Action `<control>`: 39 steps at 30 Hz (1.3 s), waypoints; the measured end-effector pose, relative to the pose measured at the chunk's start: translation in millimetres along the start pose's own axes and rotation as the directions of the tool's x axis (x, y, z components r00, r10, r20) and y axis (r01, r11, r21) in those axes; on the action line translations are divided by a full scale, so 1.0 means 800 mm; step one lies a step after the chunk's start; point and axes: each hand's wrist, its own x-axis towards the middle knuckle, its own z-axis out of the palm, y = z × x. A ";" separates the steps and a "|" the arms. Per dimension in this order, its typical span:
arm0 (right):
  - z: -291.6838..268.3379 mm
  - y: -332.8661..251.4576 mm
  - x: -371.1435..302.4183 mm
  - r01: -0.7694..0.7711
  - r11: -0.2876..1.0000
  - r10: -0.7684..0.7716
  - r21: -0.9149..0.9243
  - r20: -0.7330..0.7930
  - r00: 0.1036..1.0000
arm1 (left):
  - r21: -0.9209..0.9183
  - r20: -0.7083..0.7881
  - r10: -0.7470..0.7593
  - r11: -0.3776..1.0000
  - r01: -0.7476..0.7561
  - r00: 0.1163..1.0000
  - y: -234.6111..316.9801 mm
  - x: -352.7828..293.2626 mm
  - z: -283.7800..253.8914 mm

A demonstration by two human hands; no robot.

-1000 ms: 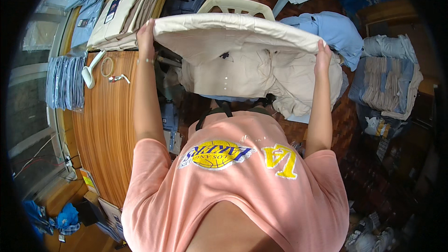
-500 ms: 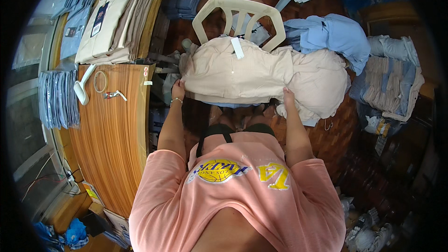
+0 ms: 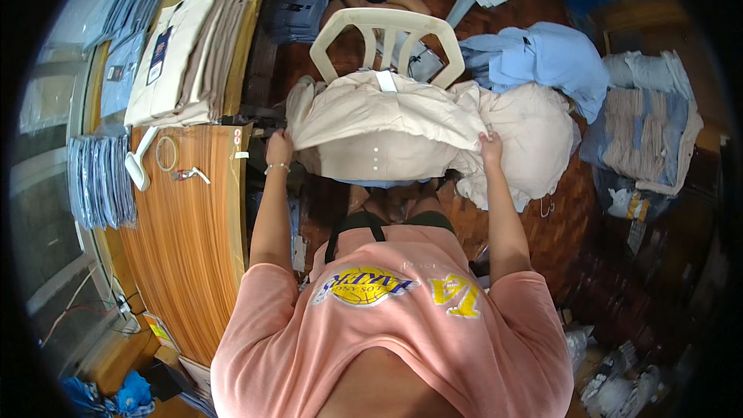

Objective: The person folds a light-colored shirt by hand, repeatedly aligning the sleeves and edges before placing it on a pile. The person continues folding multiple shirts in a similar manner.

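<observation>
Over a white plastic chair (image 3: 385,35), both hands, left (image 3: 279,147) and right (image 3: 491,147), grip a cream shirt (image 3: 387,128).

wood table (image 3: 193,240) | on it: beige shirt stack (image 3: 186,54), tape ring (image 3: 166,153), white scraper (image 3: 139,162) | chair (image 3: 387,39) w/ beige shirt (image 3: 387,120)

a long wooden surface (image 3: 186,248) runs down the left beside a window (image 3: 46,186), with dark parquet floor (image 3: 573,240) and a cream plastic chair (image 3: 385,29) ahead.
</observation>
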 end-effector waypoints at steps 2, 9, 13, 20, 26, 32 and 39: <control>0.005 0.007 -0.030 -0.058 0.995 0.063 -0.085 0.052 0.997 | 0.059 0.092 -0.046 0.997 0.041 0.995 -0.068 0.003 0.039; -0.036 0.136 -0.047 -0.306 0.939 0.328 -0.158 0.143 0.934 | 0.059 0.336 -0.187 0.982 0.178 0.923 -0.039 -0.027 0.075; -0.101 0.161 -0.011 -0.466 0.882 0.452 0.074 0.154 0.879 | 0.089 0.467 -0.108 0.993 0.075 0.878 0.113 -0.080 0.051; -0.179 0.160 0.121 -0.324 0.920 0.330 0.220 0.009 0.944 | -0.288 0.623 0.607 0.764 -0.577 0.493 0.400 -0.128 0.175; -0.203 0.149 0.246 -0.087 0.974 0.166 0.207 -0.403 0.900 | -0.524 0.515 0.850 0.414 -0.744 0.111 0.649 -0.160 0.369; -0.227 0.118 0.330 -0.006 0.982 0.101 0.189 -0.501 0.860 | 0.055 0.286 0.856 0.434 -0.899 0.431 0.770 -0.151 0.486; -0.234 0.114 0.365 -0.225 0.960 0.188 -0.165 -0.213 0.959 | -0.110 0.139 0.947 0.305 -0.946 0.289 0.798 -0.096 0.549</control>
